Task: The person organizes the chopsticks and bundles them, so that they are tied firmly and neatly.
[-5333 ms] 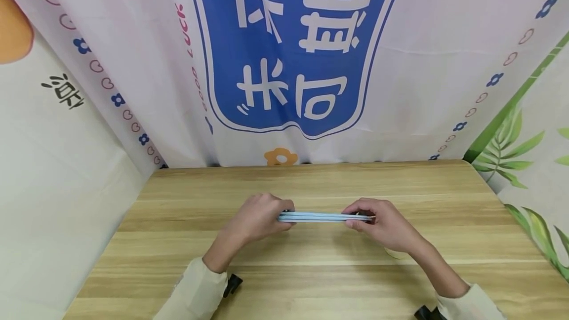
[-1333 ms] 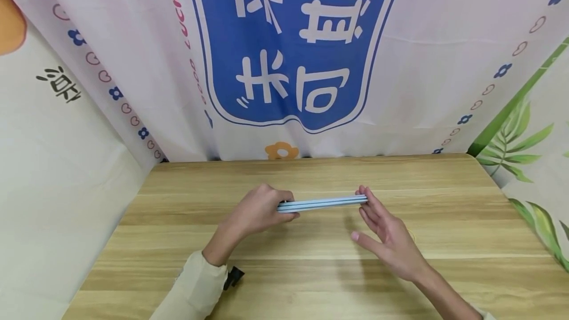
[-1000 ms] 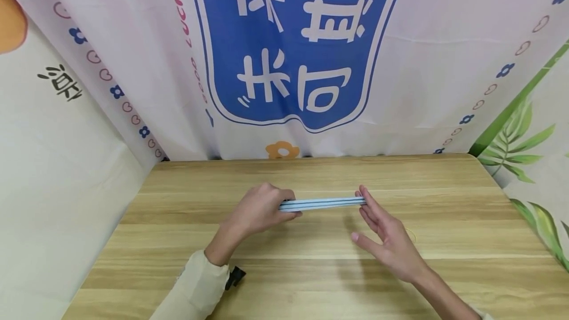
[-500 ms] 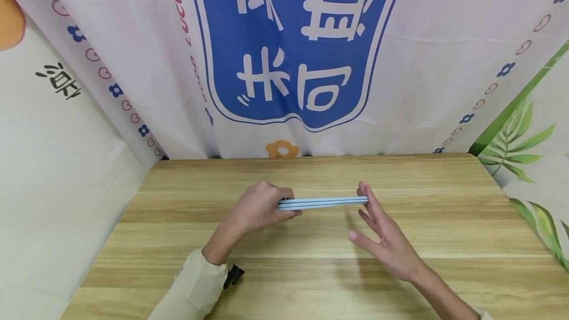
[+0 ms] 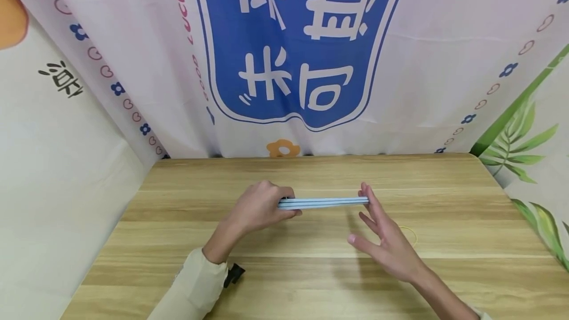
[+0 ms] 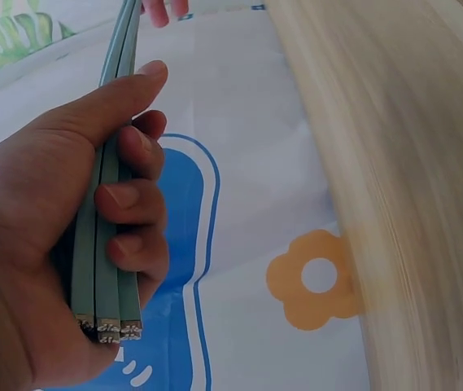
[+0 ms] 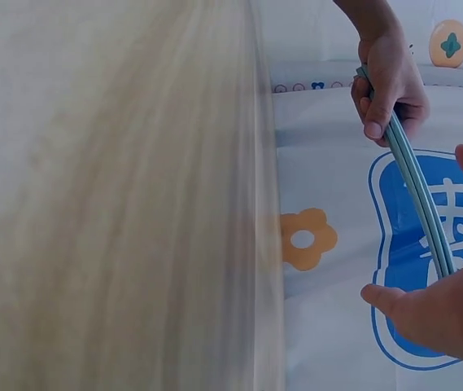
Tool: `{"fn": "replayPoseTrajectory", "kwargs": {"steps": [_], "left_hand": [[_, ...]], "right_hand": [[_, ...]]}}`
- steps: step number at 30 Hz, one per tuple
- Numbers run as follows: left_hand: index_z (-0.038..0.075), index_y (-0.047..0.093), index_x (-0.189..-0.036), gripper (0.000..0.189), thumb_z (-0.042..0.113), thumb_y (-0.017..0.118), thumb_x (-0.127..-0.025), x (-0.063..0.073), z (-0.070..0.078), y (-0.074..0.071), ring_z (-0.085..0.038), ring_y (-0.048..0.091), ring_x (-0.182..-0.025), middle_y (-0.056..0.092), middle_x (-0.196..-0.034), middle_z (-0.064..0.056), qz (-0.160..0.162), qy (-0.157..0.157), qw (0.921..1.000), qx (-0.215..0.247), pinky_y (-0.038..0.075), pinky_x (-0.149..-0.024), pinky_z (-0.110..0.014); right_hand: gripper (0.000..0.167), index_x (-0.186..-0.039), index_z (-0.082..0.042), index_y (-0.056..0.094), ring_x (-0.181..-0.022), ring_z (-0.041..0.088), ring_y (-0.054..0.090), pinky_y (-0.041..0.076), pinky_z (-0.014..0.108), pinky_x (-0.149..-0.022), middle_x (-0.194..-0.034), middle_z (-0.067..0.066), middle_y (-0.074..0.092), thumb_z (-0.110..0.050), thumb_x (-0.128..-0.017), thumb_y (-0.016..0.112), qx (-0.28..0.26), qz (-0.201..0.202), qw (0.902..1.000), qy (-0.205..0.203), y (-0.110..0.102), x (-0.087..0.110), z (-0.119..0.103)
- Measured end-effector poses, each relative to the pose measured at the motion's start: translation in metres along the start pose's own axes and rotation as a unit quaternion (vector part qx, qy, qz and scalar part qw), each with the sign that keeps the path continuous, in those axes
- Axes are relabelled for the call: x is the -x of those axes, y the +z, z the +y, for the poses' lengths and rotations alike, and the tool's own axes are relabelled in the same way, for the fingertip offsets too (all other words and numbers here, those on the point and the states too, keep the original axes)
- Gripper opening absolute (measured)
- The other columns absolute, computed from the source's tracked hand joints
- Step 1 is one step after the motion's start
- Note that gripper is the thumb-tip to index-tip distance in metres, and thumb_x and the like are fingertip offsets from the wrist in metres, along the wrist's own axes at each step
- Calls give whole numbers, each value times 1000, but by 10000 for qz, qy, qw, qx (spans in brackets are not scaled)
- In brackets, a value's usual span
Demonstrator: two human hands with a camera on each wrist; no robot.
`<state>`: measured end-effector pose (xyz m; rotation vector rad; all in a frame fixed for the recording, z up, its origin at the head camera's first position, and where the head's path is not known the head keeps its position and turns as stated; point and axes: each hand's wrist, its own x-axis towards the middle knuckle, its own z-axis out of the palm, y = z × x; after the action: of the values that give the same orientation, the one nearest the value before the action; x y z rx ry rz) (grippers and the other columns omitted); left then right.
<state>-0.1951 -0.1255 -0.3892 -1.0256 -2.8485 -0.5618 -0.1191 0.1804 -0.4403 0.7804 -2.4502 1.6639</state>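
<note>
A bundle of light blue chopsticks (image 5: 324,203) is held level above the table, with silver patterned ends (image 6: 109,330) showing in the left wrist view. My left hand (image 5: 260,210) grips the bundle near those ends, thumb on one side and fingers curled round the other. At the opposite end, my right hand (image 5: 391,246) holds its fingers straight, with the chopstick tips right at them. Its thumb is spread away from the bundle. In the right wrist view, the thumb side of the right hand (image 7: 443,318) overlaps the far end of the chopsticks.
A thin yellow rubber band (image 5: 415,236) lies on the wooden table (image 5: 222,300), partly behind the right hand. A white curtain (image 5: 413,112) with a blue printed panel hangs along the table's back edge. A black clip (image 5: 234,275) sits at the left sleeve.
Earlier my right hand pinched the far end of the chopsticks; its fingers have since straightened against the tips. More of the rubber band shows. Over the last second the hands barely shift.
</note>
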Motion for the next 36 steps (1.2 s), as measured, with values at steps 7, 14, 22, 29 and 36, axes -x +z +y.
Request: {"fn": "replayPoseTrajectory", "kwargs": {"steps": [7,14,22,29,36], "left_hand": [[16,80,-93,21,35,89,-91,0,1,-3,0,50,-54,77,-78,6,0,-72,10000,41,43,-51,-17],[15,80,-93,22,34,89,-90,2,2,-3,0,48,-53,77,-78,5,21,-42,10000,-24,41,-50,-16],[15,80,-93,23,35,90,-89,1,-1,-1,1,49,-54,77,-78,5,77,23,9998,-185,42,-51,-16],[16,80,-93,24,37,90,-89,0,-2,-2,1,50,-55,76,-77,7,63,57,9998,-190,43,-52,-16],[16,79,-92,26,40,90,-88,1,-1,0,1,50,-55,74,-75,8,32,55,9997,-238,44,-52,-17]], "right_hand": [[105,-173,-24,0,-157,63,16,33,13,-118,-181,18,4,-2,-99,72,-125,-69,9999,-42,-3,0,0],[105,-174,-23,2,-158,59,16,34,15,-119,-181,18,5,-1,-98,72,-164,-68,9997,-150,1,1,1],[106,-173,-23,-1,-157,57,16,34,16,-118,-181,18,3,-2,-99,73,-175,-103,9997,-95,4,3,4],[105,-173,-22,2,-157,52,17,35,15,-118,-180,19,6,0,-98,72,-299,100,9994,-115,4,4,1],[104,-173,-21,1,-156,52,17,35,15,-118,-180,22,5,2,-99,70,-256,40,9995,-181,5,4,-1]]}}
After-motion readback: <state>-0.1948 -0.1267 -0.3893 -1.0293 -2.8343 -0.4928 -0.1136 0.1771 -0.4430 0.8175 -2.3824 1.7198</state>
